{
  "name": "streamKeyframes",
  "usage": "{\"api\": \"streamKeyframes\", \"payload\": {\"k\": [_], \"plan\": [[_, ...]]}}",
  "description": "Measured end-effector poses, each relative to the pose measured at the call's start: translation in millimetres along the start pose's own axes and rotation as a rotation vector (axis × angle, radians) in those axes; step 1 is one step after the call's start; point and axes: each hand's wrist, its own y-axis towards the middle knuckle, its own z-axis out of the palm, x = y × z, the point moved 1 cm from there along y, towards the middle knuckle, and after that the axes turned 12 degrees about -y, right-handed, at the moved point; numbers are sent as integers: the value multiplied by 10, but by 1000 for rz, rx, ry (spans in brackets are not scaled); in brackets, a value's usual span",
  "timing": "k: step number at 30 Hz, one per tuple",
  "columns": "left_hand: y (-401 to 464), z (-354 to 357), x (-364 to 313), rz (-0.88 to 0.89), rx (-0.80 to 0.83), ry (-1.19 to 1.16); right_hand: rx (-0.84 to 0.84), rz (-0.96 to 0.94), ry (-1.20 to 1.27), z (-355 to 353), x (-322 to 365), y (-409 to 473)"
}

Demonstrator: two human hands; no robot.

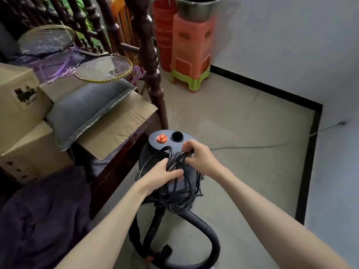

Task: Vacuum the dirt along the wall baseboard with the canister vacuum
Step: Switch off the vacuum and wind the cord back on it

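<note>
A: Where does the canister vacuum (171,152) stand?

B: On the floor (242,171), beside a dark wooden stair post (153,74), well apart from the black baseboard (272,90) that runs along the white wall (291,45).

A: And the hands?

B: Both are on the black power cord (180,183), which is looped in a bundle over the top of the vacuum. The right hand (200,156) pinches several loops with curled fingers. The left hand (165,171) lies over the bundle with fingers pushed in among the loops, so its grip looks closed on the cord too.

A: How would that cord handle?

B: I judge it limp and springy, apt to tangle; taking one loop at a time should beat pulling the whole bundle.

A: The rest of the machine?

B: The ribbed hose (204,228) curls on the floor toward the viewer and looks flexible but stiffer than the cord. The body probably has some weight. The top carries an orange knob (162,138) and an open round port (177,136). No vacuuming has begun, I would say; the cord must come off first.
</note>
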Motion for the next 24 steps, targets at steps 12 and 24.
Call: {"api": "streamKeyframes", "payload": {"k": [12, 24], "plan": [[350, -220, 106, 1, -151, 56, 33, -84, -158, -17, 84, 483], [621, -288, -154, 94, 58, 40, -12, 43, -3, -228, -338, 464]]}}
